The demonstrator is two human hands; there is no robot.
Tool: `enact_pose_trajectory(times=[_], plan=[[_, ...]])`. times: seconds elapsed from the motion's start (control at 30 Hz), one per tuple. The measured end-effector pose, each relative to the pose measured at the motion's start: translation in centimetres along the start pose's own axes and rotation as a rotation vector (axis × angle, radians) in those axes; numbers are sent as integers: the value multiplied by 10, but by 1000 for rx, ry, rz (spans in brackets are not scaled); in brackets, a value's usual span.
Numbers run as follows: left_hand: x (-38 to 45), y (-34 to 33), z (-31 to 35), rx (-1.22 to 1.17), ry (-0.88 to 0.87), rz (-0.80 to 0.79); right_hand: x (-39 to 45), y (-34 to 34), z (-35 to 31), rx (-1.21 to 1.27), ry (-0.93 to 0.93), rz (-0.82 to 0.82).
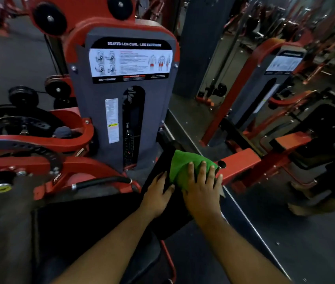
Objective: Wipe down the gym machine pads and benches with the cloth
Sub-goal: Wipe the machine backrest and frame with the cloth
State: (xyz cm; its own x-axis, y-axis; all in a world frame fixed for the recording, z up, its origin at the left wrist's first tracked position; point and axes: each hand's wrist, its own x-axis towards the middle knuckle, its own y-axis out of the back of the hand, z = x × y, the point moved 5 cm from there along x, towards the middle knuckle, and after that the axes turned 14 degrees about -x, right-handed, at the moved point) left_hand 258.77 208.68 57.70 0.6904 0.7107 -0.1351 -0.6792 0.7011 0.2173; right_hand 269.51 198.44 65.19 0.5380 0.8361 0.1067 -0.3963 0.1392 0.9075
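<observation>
The head view looks down on a red and grey seated leg curl / leg extension machine (pixel 125 95) beside a wall mirror (pixel 275 99) that fills the right of the scene. The person's right hand (pixel 202 193) lies flat and open, fingers spread, pressing a green cloth (pixel 185 167) onto the far end of a black pad (pixel 162 201) that runs from the near centre toward the machine's weight-stack housing. The cloth is bunched under the palm and fingers, its far edge sticking out past the fingertips toward the mirror's lower edge. The left hand (pixel 158 193) rests just left of the cloth, open and palm down on the same pad, its fingers pointing away from the person and its thumb close to the cloth's near left corner. Both forearms enter from the bottom edge.

On the housing sits a white instruction placard (pixel 130 62) with exercise diagrams, and below it a narrow warning label (pixel 112 119) beside the dark slot showing the weight stack. To the left are red frame arms, a black curved adjustment plate with holes (pixel 29 148) and black pulleys. A black grab handle (pixel 101 182) lies near left of the pad. In the mirror, a reflected red frame and a small patch of green appear at the right.
</observation>
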Motion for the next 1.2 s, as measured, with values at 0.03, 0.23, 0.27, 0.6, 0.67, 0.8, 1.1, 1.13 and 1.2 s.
enact_pose_trajectory(times=[0.03, 0.23, 0.27, 0.6, 0.67, 0.8, 1.1, 1.13, 1.2], plan=[[2, 0, -11, 47, 8, -13, 11, 3, -4, -31, 14, 15], [11, -5, -50, 244, 86, -112, 76, 22, -38, -320, 89, -93], [9, -7, -53, 248, 78, -118, 81, 25, -41, -363, 85, -104], [-12, -1, -75, 100, 94, -247, -10, 27, -4, -500, 143, -153], [-10, -1, -73, 97, 86, -256, -13, 27, -13, -535, 130, -185], [2, -5, -71, 131, 58, -231, 26, 20, -51, -447, -4, -218], [11, -22, -95, 196, 101, -229, 109, 4, -72, -614, 326, -45], [12, -24, -93, 185, 110, -237, 115, 7, -72, -629, 350, -69], [8, -33, -90, 166, 119, -253, 108, 15, -68, -659, 405, -82]])
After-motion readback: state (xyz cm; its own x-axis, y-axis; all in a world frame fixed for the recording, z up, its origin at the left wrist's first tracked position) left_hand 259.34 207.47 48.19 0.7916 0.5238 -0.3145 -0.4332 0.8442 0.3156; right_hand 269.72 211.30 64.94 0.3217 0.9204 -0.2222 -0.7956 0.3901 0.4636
